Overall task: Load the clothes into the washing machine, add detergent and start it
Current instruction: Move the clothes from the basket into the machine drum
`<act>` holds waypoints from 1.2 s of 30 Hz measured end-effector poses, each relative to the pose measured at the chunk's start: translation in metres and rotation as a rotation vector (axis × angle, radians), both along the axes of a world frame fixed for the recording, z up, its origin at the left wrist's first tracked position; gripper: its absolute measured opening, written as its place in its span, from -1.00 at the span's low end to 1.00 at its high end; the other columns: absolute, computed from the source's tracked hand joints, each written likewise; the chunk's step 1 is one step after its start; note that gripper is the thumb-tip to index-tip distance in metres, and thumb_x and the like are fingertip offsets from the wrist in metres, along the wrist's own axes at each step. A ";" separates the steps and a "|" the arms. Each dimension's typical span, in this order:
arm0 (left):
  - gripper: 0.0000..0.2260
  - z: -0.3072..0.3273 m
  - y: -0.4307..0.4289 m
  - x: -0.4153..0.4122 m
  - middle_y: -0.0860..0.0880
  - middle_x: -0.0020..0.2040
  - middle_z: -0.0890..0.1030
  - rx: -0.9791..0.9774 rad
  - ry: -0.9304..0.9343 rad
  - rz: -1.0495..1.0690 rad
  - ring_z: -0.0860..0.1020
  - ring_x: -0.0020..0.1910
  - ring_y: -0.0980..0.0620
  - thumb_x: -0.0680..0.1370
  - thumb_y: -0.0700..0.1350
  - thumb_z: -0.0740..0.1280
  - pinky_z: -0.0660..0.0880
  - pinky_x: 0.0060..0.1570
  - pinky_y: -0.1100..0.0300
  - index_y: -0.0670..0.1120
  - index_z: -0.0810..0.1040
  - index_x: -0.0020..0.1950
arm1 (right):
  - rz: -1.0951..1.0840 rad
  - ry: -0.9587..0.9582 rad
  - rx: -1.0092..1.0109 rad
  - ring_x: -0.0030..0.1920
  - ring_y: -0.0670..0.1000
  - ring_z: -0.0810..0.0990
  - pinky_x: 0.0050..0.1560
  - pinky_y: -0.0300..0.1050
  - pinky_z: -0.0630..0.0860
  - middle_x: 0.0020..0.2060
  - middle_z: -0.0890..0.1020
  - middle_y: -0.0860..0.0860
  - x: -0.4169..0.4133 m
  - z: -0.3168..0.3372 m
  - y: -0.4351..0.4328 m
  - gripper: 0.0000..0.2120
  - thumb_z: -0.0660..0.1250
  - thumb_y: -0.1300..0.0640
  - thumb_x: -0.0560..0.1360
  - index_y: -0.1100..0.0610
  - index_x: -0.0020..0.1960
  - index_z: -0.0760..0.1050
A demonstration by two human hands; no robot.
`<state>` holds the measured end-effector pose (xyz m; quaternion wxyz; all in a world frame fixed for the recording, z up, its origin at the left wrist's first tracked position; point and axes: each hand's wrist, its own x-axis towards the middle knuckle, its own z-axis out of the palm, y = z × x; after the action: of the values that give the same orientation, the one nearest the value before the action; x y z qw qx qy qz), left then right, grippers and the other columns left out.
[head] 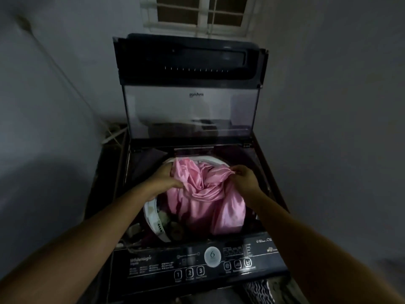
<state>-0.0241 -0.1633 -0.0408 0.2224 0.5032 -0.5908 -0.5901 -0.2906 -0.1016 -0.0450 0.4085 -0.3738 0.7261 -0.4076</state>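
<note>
- Both my hands are over the drum (151, 212) of the washing machine (144, 163). My left hand (166, 178) grips the pink cloth (208, 194) at its left edge, and my right hand (245, 176) pinches its right edge.
- The cloth covers most of the drum's mouth; other clothes show at the drum's near-left rim.
- Behind the drum the lid (190, 110) stands upright, with the control panel (197, 264) in front.

Drum (151, 212) interior hidden under pink cloth (206, 198); control panel (153, 265) print unreadable; striped fabric (258, 290) cut off below
</note>
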 end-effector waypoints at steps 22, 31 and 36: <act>0.12 -0.158 -0.027 -0.031 -0.08 0.63 -0.18 -0.117 -0.767 -0.569 -0.15 0.59 -0.26 0.25 0.22 0.52 0.16 0.47 -0.28 0.30 -0.23 0.54 | 0.965 0.862 0.347 0.61 0.21 -0.14 0.57 0.18 -0.09 0.62 -0.09 0.17 0.046 -0.087 -0.027 0.02 0.40 -0.31 0.44 0.03 0.65 -0.08; 0.09 -0.232 -0.090 -0.052 -0.01 0.63 -0.18 -0.018 -0.717 -0.481 -0.17 0.61 -0.09 0.20 0.63 0.20 -0.10 0.57 -0.08 0.23 -0.10 0.60 | 0.981 1.041 0.341 0.48 0.26 0.27 0.40 0.29 0.21 0.53 0.22 0.16 0.033 -0.156 -0.062 -0.03 0.33 -0.42 0.41 0.13 0.58 0.11; 0.10 -0.265 -0.102 -0.071 0.01 0.64 -0.11 0.107 -0.718 -0.428 -0.19 0.60 -0.10 0.19 0.64 0.13 -0.11 0.56 -0.09 0.17 -0.03 0.61 | 0.857 0.776 0.480 0.57 0.19 0.11 0.52 0.20 0.05 0.57 0.13 0.11 0.016 -0.198 -0.084 0.05 0.40 -0.44 0.34 -0.02 0.61 0.00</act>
<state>-0.0956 -0.2653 -0.3062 -0.1517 0.5536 -0.6907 -0.4398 -0.2742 -0.1856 -0.2431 0.3148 -0.6505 0.6784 0.1324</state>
